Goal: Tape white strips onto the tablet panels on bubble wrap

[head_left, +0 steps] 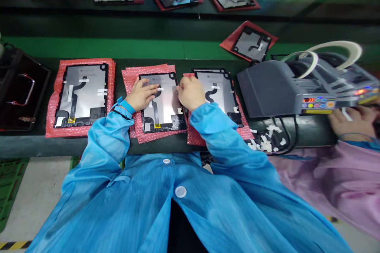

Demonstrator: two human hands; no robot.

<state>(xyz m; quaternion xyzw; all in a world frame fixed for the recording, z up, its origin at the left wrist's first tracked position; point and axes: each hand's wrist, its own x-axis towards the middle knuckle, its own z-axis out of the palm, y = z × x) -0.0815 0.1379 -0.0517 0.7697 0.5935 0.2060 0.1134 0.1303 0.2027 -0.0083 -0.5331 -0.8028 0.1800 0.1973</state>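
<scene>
Three tablet back panels lie on red bubble-wrap sheets along the bench edge. My left hand (141, 94) rests on the upper left of the middle panel (164, 104), fingers extended and pressing a small white tape strip. My right hand (190, 91) sits at that panel's right edge with fingers curled under; what it holds, if anything, is hidden. The left panel (83, 94) and the right panel (218, 91) lie untouched on either side.
A grey tape dispenser machine (273, 87) with a lit display stands at right, white tape scraps (267, 140) in front. A co-worker's hand (353, 120) and pink sleeve are at far right. A black tray (20, 91) sits at left. More panels ride the green conveyor (178, 49) behind.
</scene>
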